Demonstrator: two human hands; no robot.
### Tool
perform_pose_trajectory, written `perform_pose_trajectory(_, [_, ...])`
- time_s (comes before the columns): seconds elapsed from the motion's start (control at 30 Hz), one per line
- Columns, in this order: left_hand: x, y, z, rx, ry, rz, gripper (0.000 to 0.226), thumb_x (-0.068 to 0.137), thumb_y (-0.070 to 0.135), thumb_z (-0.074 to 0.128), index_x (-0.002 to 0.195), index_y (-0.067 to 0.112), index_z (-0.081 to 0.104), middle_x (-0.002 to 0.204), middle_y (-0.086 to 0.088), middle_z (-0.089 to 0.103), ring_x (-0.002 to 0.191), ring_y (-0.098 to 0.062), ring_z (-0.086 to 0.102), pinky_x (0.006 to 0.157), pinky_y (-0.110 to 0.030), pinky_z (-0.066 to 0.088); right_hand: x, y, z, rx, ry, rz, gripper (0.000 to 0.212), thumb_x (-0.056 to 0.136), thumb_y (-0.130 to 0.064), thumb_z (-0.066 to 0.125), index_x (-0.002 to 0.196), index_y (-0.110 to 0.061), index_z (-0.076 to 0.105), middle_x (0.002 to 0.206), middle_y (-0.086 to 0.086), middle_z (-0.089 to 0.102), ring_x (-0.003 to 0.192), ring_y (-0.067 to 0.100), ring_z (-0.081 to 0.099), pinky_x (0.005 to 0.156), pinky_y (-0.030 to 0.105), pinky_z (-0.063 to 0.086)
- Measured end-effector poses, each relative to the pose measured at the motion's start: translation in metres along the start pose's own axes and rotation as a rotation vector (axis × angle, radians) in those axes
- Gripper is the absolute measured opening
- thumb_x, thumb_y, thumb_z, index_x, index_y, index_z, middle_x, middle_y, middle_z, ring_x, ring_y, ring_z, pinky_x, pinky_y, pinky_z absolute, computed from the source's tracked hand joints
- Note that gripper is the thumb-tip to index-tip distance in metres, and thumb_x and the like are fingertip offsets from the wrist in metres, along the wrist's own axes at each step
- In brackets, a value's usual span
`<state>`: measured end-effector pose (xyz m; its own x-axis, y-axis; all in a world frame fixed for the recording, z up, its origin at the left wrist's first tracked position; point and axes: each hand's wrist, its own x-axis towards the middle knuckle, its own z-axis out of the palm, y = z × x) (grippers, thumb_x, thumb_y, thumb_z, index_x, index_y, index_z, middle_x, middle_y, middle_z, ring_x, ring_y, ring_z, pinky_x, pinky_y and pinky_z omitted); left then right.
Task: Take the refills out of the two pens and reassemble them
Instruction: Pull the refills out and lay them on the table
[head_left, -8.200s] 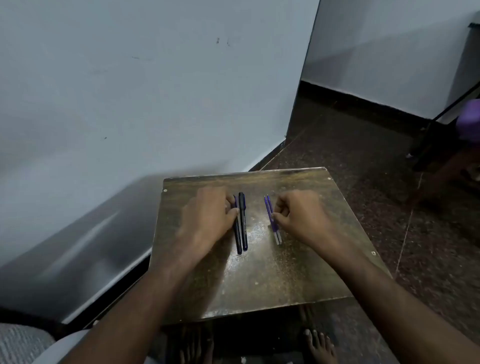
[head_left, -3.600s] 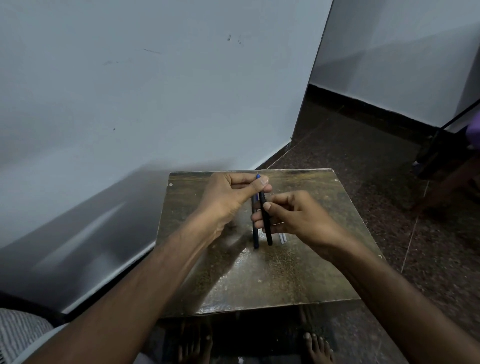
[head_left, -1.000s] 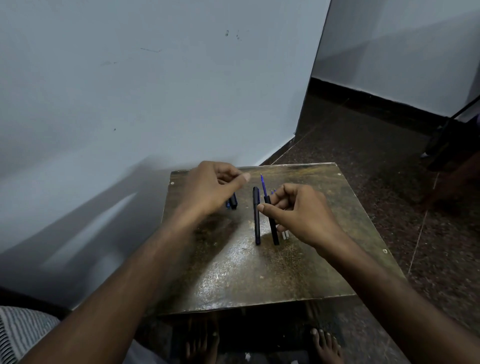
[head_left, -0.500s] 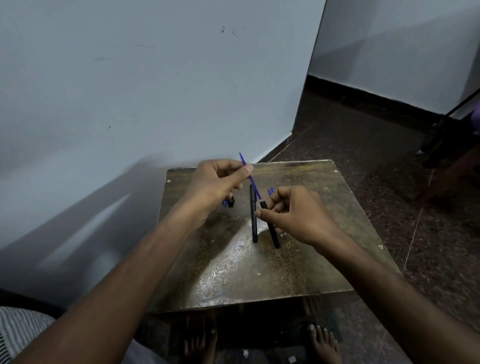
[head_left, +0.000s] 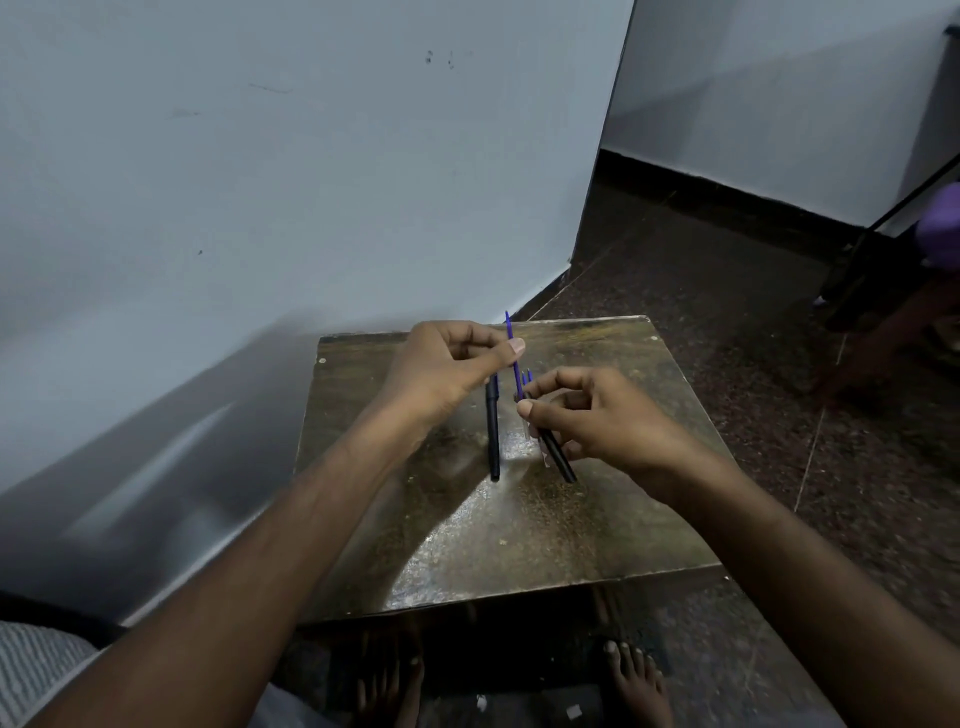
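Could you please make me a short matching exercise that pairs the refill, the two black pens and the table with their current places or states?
Things:
1. blue refill
2. black barrel
3. second black pen
4. table

States:
A. lies flat on the table
B. pinched by the left hand
C. bears the pens
D. gripped by the right hand

Pairs: 1-B, 2-D, 3-A, 4-C
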<state>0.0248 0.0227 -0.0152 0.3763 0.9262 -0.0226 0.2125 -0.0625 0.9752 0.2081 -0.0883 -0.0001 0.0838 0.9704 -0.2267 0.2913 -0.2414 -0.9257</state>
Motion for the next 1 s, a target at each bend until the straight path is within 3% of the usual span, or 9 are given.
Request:
perform_pose_trajectory(0.2, [-0.012, 0.004, 0.015, -0.001, -0.021, -0.008, 0.018, 0.087, 0.045, 0.090, 0.091, 0.028, 0.085, 0.076, 0.010, 0.081, 0.065, 0.002, 0.071, 0.055, -0.012, 0.051, -0.002, 0.001, 0.000, -0.081, 0.021, -0.035, 0.012, 0.100, -0.033, 0.078, 0.105, -0.022, 0.077, 0.086, 0.005, 0.082, 0.077, 0.013, 0.075, 0.071, 0.031, 0.059])
perform_pose_trajectory(0.37, [-0.025, 0.006, 0.019, 0.148, -0.064, -0.015, 0.034, 0.091, 0.053, 0.083, 0.116, 0.030, 0.078, 0.101, 0.009, 0.084, 0.090, -0.010, 0.082, 0.079, -0.030, 0.067, 0.007, 0.001, -0.003, 0.064, 0.137, -0.027, 0.010, 0.105, -0.019, 0.071, 0.107, -0.011, 0.077, 0.086, 0.011, 0.081, 0.072, 0.019, 0.075, 0.072, 0.040, 0.068])
perform_pose_trajectory(0.47, [-0.030, 0.006, 0.024, 0.089, -0.104, -0.031, 0.023, 0.096, 0.044, 0.082, 0.113, 0.028, 0.080, 0.095, 0.006, 0.086, 0.087, -0.011, 0.084, 0.076, -0.022, 0.065, 0.013, 0.001, -0.002, 0.168, 0.144, -0.011, 0.011, 0.104, -0.014, 0.072, 0.110, -0.006, 0.076, 0.083, 0.011, 0.080, 0.070, 0.021, 0.075, 0.071, 0.041, 0.068])
perform_pose_trajectory(0.57, [-0.027, 0.005, 0.025, 0.094, -0.028, -0.025, 0.014, 0.102, 0.032, 0.078, 0.111, 0.025, 0.085, 0.095, 0.005, 0.087, 0.091, -0.009, 0.084, 0.089, -0.028, 0.067, 0.017, 0.000, 0.003, 0.219, 0.132, 0.012, 0.012, 0.104, -0.013, 0.072, 0.110, -0.003, 0.074, 0.084, 0.013, 0.078, 0.064, 0.018, 0.072, 0.067, 0.037, 0.067])
perform_pose_trajectory(0.73, [-0.022, 0.005, 0.015, 0.058, -0.045, -0.049, 0.028, 0.097, 0.030, 0.084, 0.123, 0.022, 0.080, 0.099, 0.006, 0.087, 0.101, -0.006, 0.082, 0.102, -0.030, 0.060, 0.020, -0.002, 0.000, 0.262, 0.182, -0.028, 0.012, 0.109, -0.011, 0.063, 0.116, -0.007, 0.071, 0.083, 0.007, 0.075, 0.063, 0.011, 0.070, 0.062, 0.030, 0.065])
perform_pose_trajectory(0.87, [-0.020, 0.008, 0.009, -0.166, -0.078, -0.079, 0.014, 0.105, 0.011, 0.072, 0.119, 0.011, 0.077, 0.096, 0.001, 0.088, 0.087, -0.008, 0.083, 0.080, -0.018, 0.064, 0.017, -0.002, -0.005, 0.122, 0.306, -0.101, 0.015, 0.111, -0.012, 0.060, 0.117, -0.024, 0.067, 0.090, 0.008, 0.078, 0.070, 0.011, 0.068, 0.061, 0.026, 0.058])
perform_pose_trajectory(1.0, [-0.022, 0.011, 0.011, -0.181, -0.092, -0.050, 0.012, 0.103, 0.023, 0.077, 0.109, 0.014, 0.080, 0.097, -0.001, 0.088, 0.073, -0.004, 0.074, 0.062, -0.016, 0.058, 0.019, -0.001, -0.001, -0.093, 0.377, -0.129, 0.008, 0.104, -0.021, 0.071, 0.099, -0.027, 0.074, 0.092, 0.002, 0.080, 0.079, 0.008, 0.068, 0.073, 0.034, 0.052])
